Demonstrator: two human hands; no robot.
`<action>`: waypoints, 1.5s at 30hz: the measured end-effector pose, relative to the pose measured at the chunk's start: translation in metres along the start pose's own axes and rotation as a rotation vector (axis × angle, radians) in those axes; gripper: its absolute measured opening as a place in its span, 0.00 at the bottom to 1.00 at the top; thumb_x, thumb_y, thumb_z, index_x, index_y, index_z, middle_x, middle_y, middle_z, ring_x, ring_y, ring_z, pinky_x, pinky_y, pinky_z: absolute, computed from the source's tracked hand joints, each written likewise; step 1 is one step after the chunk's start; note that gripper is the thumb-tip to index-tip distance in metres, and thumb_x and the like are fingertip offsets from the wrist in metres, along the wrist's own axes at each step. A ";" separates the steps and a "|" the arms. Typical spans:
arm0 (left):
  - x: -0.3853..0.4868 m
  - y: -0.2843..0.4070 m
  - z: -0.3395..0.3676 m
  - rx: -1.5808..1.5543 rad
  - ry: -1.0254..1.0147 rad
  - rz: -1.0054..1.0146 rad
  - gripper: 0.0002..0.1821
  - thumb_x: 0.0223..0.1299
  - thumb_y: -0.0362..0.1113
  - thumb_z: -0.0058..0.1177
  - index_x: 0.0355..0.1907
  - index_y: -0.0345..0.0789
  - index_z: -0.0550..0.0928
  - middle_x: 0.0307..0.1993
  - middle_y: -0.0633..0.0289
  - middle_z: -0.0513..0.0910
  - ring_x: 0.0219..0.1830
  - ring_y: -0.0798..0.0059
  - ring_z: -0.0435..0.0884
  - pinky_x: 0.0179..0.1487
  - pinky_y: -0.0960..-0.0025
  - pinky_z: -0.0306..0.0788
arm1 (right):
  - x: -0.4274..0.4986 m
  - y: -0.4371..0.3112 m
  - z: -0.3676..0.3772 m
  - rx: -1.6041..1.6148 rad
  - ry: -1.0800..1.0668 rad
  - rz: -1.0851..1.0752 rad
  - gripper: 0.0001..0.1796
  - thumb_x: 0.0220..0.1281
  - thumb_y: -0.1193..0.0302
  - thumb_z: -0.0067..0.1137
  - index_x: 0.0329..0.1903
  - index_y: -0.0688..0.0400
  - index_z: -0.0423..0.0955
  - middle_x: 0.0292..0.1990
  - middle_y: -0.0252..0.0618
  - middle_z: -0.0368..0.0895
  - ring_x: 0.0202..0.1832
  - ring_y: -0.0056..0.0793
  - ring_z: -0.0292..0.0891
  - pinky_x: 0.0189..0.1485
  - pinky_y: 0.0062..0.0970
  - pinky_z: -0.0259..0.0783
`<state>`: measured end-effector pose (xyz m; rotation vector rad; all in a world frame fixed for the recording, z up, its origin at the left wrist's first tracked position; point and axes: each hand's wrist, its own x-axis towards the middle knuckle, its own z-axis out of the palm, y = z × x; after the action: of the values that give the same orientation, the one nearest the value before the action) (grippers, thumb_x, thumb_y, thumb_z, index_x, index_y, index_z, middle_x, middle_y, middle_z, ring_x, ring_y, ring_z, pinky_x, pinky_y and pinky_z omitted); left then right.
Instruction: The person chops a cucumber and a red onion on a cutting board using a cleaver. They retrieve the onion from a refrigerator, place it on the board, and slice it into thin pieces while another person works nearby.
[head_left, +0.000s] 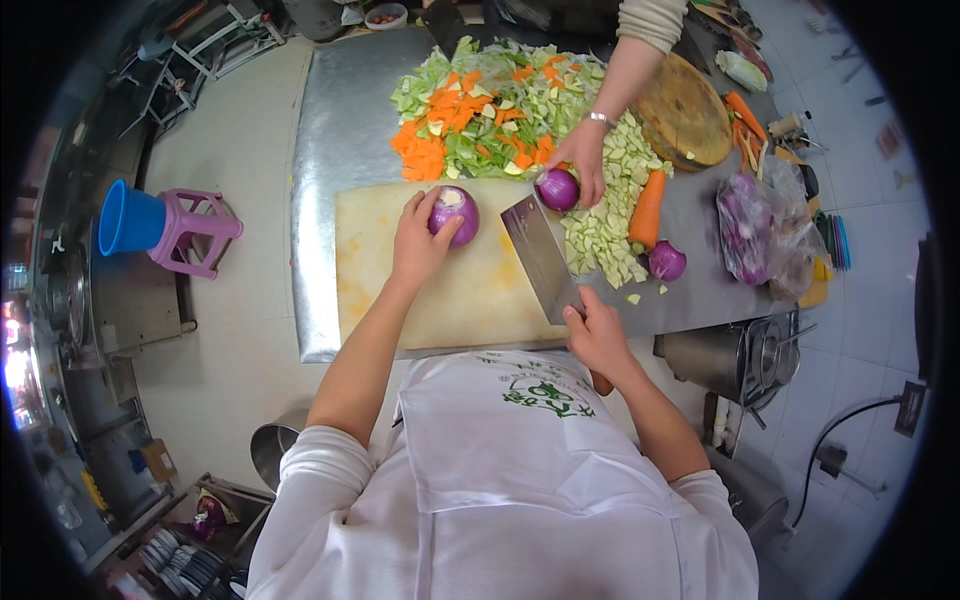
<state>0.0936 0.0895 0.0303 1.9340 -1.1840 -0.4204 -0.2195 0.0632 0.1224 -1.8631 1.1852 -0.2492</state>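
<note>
On the white cutting board (405, 300), a purple onion (459, 215) is gripped by my left hand (422, 240), its pale cut end facing up. My right hand (598, 330) grasps the handle of a cleaver (541, 259), whose broad blade lies over the board's right part, apart from the onion. A co-worker's hand (581, 154) touches a second purple onion (557, 190) at the board's upper right corner. To the right, a whole carrot (647, 210) and a third purple onion (667, 261) rest by a heap of pale green vegetable slices (600, 240).
Chopped cabbage (480, 154) and carrot slices (420, 154) are piled beyond the board on the metal table (330, 112). A round wooden chopping block (682, 112) stands at the back right. Bagged purple onions (746, 225) lie near the right edge. A pink stool (196, 232) is on the floor leftward.
</note>
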 end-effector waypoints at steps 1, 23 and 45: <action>0.003 -0.003 -0.003 -0.085 -0.024 -0.024 0.33 0.58 0.43 0.68 0.66 0.36 0.75 0.67 0.45 0.71 0.66 0.51 0.74 0.68 0.59 0.69 | 0.002 0.003 0.002 0.005 0.001 -0.013 0.11 0.70 0.74 0.52 0.52 0.64 0.70 0.23 0.42 0.79 0.18 0.30 0.78 0.22 0.33 0.71; -0.014 0.029 -0.011 0.116 -0.277 -0.117 0.45 0.43 0.44 0.74 0.65 0.29 0.72 0.63 0.41 0.72 0.67 0.43 0.69 0.72 0.55 0.63 | 0.018 -0.021 -0.005 -0.007 -0.012 -0.050 0.14 0.69 0.74 0.53 0.55 0.63 0.71 0.27 0.52 0.81 0.27 0.47 0.78 0.31 0.40 0.70; -0.034 0.029 -0.001 -0.014 -0.034 -0.006 0.18 0.53 0.37 0.70 0.43 0.30 0.84 0.42 0.53 0.80 0.43 0.57 0.81 0.49 0.61 0.76 | 0.044 -0.036 -0.009 -0.180 -0.151 -0.150 0.09 0.70 0.72 0.51 0.41 0.65 0.64 0.22 0.60 0.74 0.29 0.63 0.74 0.34 0.53 0.65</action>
<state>0.0599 0.1126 0.0491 1.9258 -1.1948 -0.4647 -0.1796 0.0280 0.1431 -2.0923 0.9942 -0.0841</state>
